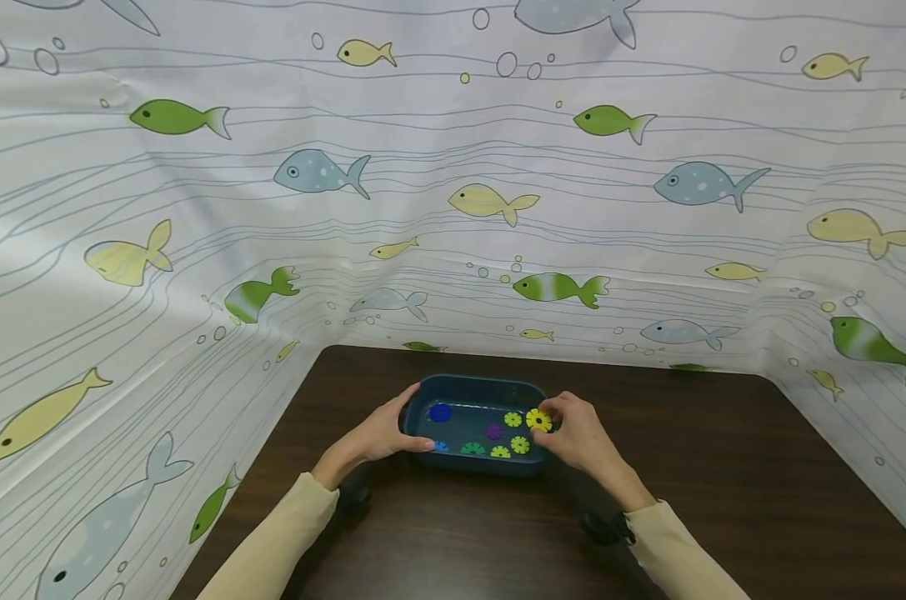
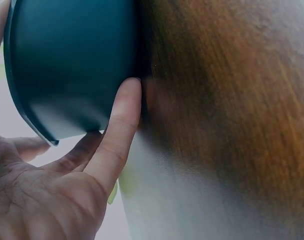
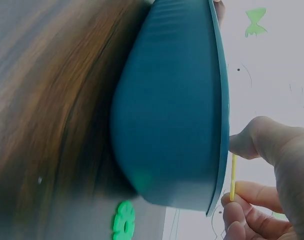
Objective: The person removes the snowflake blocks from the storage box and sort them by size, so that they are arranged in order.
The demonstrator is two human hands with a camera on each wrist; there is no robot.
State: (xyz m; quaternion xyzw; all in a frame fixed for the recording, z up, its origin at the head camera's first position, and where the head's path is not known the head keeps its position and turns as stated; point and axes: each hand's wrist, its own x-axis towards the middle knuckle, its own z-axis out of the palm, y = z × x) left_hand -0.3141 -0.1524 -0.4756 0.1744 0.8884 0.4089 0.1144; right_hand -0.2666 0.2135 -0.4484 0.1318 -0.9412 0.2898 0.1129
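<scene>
A dark blue plastic tub point(image 1: 471, 468) stands on the table with several flower-shaped discs inside. My left hand point(image 1: 381, 429) grips its left end, with the thumb over the front rim and the other fingers along the end wall point(image 2: 72, 65). At the right end my right hand point(image 1: 578, 429) pinches a yellow flower-shaped disc point(image 1: 539, 420) between thumb and fingers. In the right wrist view this disc point(image 3: 233, 175) appears edge-on, right beside the tub's rim. Inside lie a dark blue disc point(image 1: 440, 412), a purple disc point(image 1: 493, 432), a green disc point(image 1: 473, 448) and several yellow-green ones point(image 1: 520, 445).
A green flower-shaped disc point(image 3: 124, 221) lies on the table outside the tub's right end. The dark wooden table point(image 1: 685, 467) extends around the tub. A white curtain point(image 1: 437, 125) printed with fish encloses its back and sides.
</scene>
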